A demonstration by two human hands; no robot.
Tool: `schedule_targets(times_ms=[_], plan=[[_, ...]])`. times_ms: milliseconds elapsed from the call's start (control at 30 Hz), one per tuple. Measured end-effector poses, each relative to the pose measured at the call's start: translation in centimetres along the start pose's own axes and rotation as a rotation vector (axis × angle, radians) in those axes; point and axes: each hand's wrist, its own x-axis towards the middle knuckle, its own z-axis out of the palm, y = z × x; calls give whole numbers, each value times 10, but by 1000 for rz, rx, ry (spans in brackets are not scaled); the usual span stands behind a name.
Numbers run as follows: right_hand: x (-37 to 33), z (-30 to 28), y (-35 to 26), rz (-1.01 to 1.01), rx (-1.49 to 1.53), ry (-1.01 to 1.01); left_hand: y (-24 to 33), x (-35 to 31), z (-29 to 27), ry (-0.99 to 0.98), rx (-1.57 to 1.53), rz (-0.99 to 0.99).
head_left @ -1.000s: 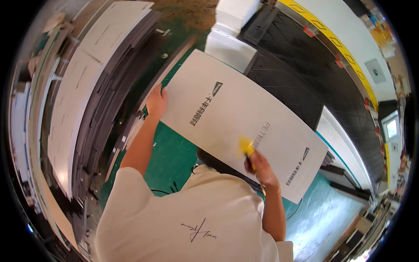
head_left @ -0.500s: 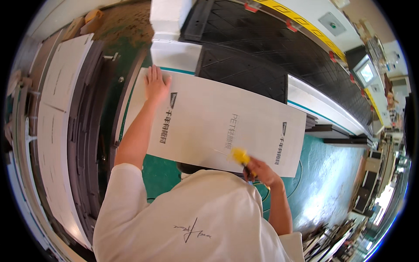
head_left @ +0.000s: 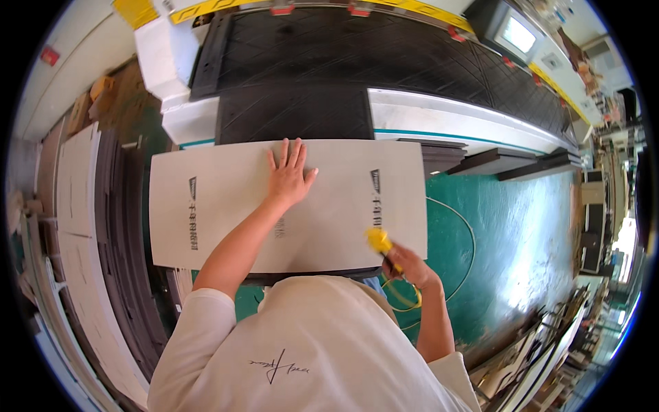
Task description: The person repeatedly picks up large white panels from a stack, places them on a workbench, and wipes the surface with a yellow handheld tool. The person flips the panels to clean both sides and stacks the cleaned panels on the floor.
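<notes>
A large pale flat board (head_left: 322, 233) with dark printing lies in front of me, its far edge against a black platform (head_left: 295, 113). My left hand (head_left: 288, 180) rests flat on the board near the middle of its far edge, palm down and fingers spread. Past the near right corner, my right hand (head_left: 410, 266) is closed around a yellow and black air blow gun (head_left: 379, 240). Its yellow nozzle end is blurred by motion and points over the board. A thin yellow hose (head_left: 416, 303) loops below that hand.
Beyond the platform stretches a black machine bed (head_left: 357, 51) with a yellow rail (head_left: 419, 15) and a screen (head_left: 518, 33). Dark boards (head_left: 532, 165) are stacked at right. White panels (head_left: 75, 226) and dark panels (head_left: 113, 247) stand at left. The green floor (head_left: 508, 233) shows at right.
My left hand has moved from the board's far left corner to the middle of its far edge. The board now sits squarer to the platform. The view has turned; my right hand still grips the blow gun.
</notes>
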Motion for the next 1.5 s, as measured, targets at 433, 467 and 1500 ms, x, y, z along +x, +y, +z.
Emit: schedule_targets(times_ms=[433, 467, 1500], plan=[[-132, -116, 118, -200, 579, 513, 289, 58, 52, -111, -208, 647], [-147, -114, 134, -227, 624, 541, 285, 78, 45, -141, -226, 712], [-138, 131, 162, -218, 549, 478, 63, -71, -11, -41, -257, 310]])
